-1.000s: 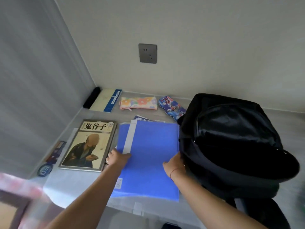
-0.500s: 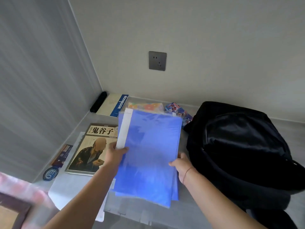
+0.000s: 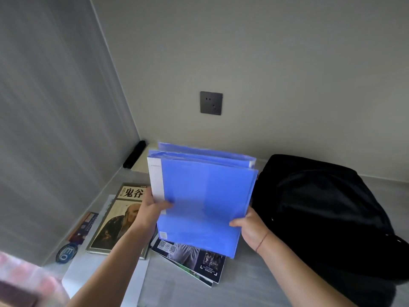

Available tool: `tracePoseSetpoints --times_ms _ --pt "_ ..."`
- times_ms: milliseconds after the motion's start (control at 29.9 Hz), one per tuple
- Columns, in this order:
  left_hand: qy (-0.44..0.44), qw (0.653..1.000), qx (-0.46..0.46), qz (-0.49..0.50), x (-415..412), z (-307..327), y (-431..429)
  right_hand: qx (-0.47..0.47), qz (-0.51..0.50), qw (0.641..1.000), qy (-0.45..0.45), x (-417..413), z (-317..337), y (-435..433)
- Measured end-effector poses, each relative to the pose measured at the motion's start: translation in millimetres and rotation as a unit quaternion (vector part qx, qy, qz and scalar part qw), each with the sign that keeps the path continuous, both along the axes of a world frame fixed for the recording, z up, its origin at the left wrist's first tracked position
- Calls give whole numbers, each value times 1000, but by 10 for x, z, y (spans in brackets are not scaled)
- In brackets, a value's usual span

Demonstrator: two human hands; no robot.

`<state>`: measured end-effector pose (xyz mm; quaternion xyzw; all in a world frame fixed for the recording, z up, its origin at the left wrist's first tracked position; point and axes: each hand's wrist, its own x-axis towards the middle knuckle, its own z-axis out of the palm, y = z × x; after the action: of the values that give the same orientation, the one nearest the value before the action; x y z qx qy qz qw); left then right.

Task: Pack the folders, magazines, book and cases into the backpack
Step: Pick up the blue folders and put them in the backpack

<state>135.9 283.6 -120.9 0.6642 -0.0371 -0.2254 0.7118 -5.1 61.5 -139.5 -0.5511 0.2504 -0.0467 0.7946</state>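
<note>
A stack of blue folders [image 3: 205,196] is lifted off the table and tilted up towards me. My left hand [image 3: 152,209] grips the stack's left edge, thumb on the front cover. My right hand [image 3: 247,227] holds its lower right edge. The black backpack [image 3: 321,209] lies on the table just right of the folders. Magazines [image 3: 194,260] lie flat on the table under where the folders were. A book with a portrait cover [image 3: 117,218] lies to the left. The cases are hidden behind the folders.
The grey table [image 3: 243,282] sits in a corner, with walls at the left and back. A black cylinder [image 3: 134,154] lies in the corner beside a pale notebook [image 3: 141,165]. A white sheet [image 3: 104,273], a round blue badge [image 3: 66,253] and a bookmark [image 3: 83,227] lie near the left wall.
Both hands have lifted the blue folders from flat on the table and tilted them upright. The magazines beneath are now uncovered, and the cases at the back are now hidden.
</note>
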Motion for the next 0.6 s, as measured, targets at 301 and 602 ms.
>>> tracePoseSetpoints --times_ms 301,602 --pt "56 995 14 -78 -11 -195 69 -8 55 998 41 -78 -139 12" --pt "-32 986 102 -128 -178 44 -318 -55 -30 998 -24 -449 190 -238"
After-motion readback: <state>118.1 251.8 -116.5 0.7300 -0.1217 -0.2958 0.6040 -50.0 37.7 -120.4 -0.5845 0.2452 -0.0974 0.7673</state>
